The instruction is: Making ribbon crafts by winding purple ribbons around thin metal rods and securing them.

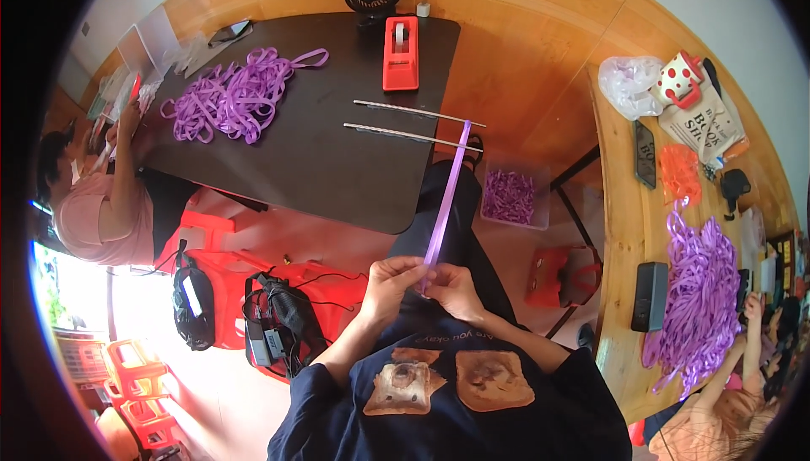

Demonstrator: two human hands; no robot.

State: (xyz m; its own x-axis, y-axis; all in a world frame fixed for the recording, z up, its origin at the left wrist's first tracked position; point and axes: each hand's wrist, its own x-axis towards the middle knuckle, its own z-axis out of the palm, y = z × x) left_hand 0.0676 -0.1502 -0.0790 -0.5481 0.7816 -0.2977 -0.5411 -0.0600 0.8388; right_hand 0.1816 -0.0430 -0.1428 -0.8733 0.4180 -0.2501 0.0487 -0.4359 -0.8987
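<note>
My left hand and my right hand meet above my lap and pinch the near end of a purple ribbon strip. The strip runs straight away from me to the edge of the dark table, where its far end lies over two thin metal rods. A heap of purple ribbons lies on the far left of that table. A red tape dispenser stands at the table's back.
A clear box of purple pieces sits on the floor by my legs. A person in pink works at the left. On the right, a wooden bench holds another ribbon pile. Red stools and bags stand lower left.
</note>
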